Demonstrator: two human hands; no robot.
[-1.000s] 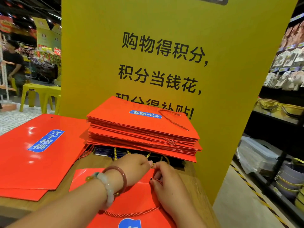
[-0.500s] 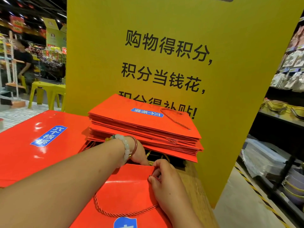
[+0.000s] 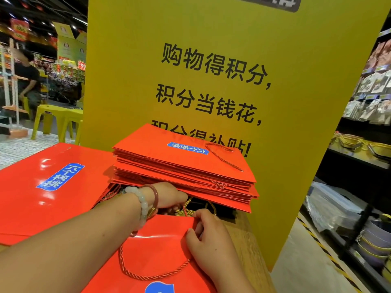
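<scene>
A flat red paper bag [image 3: 156,246] with a red rope handle lies on the wooden table in front of me. My right hand [image 3: 208,235] pinches its far top edge. My left hand [image 3: 167,195], with bead bracelets on the wrist, reaches under a tall stack of red bags [image 3: 184,166]; its fingers curl among gold rope handles [image 3: 187,209] of dark bags beneath the stack. What exactly the fingers hold is partly hidden.
A larger red bag [image 3: 48,182] lies flat at the left. A yellow sign board [image 3: 222,81] stands right behind the stack. Dark shelves of goods [image 3: 364,187] run along the right. Yellow stools [image 3: 57,121] and a seated person [image 3: 27,81] are at far left.
My left hand has moved forward from the near bag's edge to under the stack. The right hand stays on the near bag's top edge. The camera has tipped forward slightly.
</scene>
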